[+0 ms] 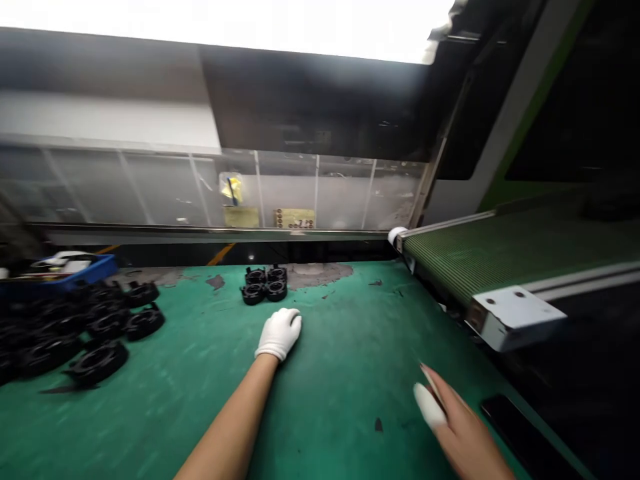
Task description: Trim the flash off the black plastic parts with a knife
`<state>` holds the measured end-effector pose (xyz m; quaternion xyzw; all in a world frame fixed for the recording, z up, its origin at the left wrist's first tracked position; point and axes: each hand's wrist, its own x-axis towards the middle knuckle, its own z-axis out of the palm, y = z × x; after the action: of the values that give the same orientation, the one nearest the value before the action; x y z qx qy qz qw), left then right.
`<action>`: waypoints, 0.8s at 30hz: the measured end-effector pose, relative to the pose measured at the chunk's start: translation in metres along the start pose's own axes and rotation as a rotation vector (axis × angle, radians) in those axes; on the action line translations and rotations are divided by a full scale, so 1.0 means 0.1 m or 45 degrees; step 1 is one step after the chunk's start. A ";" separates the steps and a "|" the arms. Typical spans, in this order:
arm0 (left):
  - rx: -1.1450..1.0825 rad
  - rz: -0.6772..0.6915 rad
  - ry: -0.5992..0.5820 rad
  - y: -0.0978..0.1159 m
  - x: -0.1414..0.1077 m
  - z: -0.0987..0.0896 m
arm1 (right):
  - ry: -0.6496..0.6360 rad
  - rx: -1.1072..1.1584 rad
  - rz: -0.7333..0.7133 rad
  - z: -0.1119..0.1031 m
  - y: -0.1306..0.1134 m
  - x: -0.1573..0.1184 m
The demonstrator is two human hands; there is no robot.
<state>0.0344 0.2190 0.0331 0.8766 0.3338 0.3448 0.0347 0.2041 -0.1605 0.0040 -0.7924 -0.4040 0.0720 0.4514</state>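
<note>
My left hand (279, 333), in a white knitted glove, rests on the green mat (345, 373) with its fingers curled and pressed together. Anything under those fingers is hidden. Just beyond it sits a tight cluster of several black ring-shaped parts (265, 285), apart from the glove. At the lower right, my right hand (460, 420) is bare except for a white cover on the thumb. It pinches a thin, pointed tool (434, 387); blur hides its exact kind. The tip points up and left above the mat.
Many more black ring parts (100, 360) lie at the left beside a blue bin (103, 268) holding odds and ends. A dark phone (525, 433) lies right of my right hand. A green ribbed conveyor belt (500, 247) with a white end block (520, 313) borders the right side.
</note>
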 end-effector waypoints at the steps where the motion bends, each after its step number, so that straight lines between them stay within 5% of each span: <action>1: -0.008 0.007 0.000 -0.01 0.03 0.00 | 0.005 -0.297 -0.093 0.04 -0.02 0.19; 7: -0.010 0.021 0.007 -0.05 0.11 0.01 | -0.080 -0.518 -0.279 0.13 -0.14 0.97; 13: 0.053 -0.003 0.004 -0.05 0.13 0.02 | 0.252 -0.603 -0.041 -0.07 0.01 1.74; 20: 0.185 0.001 0.000 0.02 0.11 -0.03 | 0.346 -0.679 0.088 0.05 0.24 1.90; 24: 0.266 0.031 -0.012 0.08 0.08 -0.04 | 0.318 -0.691 0.149 -0.10 0.26 2.11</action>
<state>0.0408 0.2165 0.0427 0.8811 0.3570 0.3044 -0.0598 0.3641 -0.0250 0.0428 -0.9087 -0.3035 -0.1106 0.2644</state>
